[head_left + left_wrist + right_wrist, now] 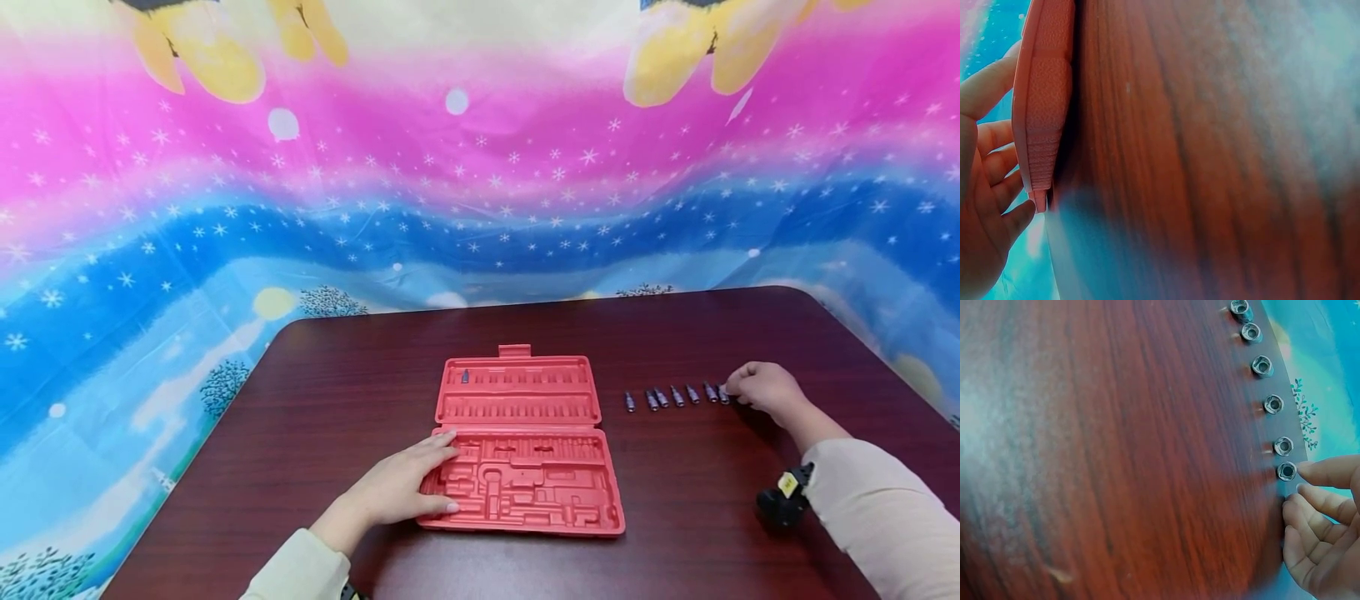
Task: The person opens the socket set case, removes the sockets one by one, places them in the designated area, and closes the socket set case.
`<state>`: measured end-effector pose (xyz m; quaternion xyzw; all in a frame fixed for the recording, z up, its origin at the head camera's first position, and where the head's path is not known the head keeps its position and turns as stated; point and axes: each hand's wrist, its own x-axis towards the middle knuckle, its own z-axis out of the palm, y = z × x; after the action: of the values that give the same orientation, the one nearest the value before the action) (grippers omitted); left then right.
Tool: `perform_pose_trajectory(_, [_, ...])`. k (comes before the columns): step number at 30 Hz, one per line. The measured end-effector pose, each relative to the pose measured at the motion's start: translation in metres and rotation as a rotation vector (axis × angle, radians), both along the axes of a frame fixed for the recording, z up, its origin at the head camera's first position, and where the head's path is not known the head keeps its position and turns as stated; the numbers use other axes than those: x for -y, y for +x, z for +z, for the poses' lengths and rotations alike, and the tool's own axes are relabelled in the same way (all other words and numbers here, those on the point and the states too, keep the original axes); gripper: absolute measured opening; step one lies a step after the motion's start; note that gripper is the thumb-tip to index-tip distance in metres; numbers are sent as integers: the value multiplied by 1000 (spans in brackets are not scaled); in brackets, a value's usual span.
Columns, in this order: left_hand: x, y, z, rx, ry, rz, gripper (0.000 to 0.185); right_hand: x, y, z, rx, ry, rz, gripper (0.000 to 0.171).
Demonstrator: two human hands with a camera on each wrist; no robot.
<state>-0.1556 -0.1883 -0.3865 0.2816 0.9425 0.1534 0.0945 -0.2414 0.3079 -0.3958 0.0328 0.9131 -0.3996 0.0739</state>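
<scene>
An opened red plastic tool case (525, 492) lies on the table, its lid folded back away from me. My left hand (405, 487) rests on its left edge, fingers extended over the moulded tray and thumb near the front corner. In the left wrist view, fingertips touch the red case (1047, 94) along its side. To the right stands a row of small metal bit sockets (678, 396), hollow ends showing in the right wrist view. At the row's right end my right hand (768, 390) pinches the last bit socket (1286, 471) with its fingertips.
One bit socket (465, 377) sits in a lid slot at upper left. A latch tab (514, 351) juts from the lid's far edge. The dark wooden table (360, 367) ends at a printed cloth backdrop (480, 183). A black wrist camera (783, 500) is strapped at the right sleeve.
</scene>
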Motion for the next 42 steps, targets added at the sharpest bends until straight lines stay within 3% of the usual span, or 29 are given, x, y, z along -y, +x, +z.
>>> perform_pose_trajectory(9, [-1,-1,1,0,-5,-4,72,3,5,6,-24,-49,13,31])
perform_pose_trajectory(19, [2,-5,-1,-15,-13,-2,73,40,4,27,-50,-106,59,41])
perform_pose_trajectory(29, [2,-5,-2,-10,-13,6,73,103,-3,41,-44,-248,139,37])
perform_pose_trajectory(42, [0,0,-3,-13,-10,-4,72,188,-12,38,25,-406,225,24])
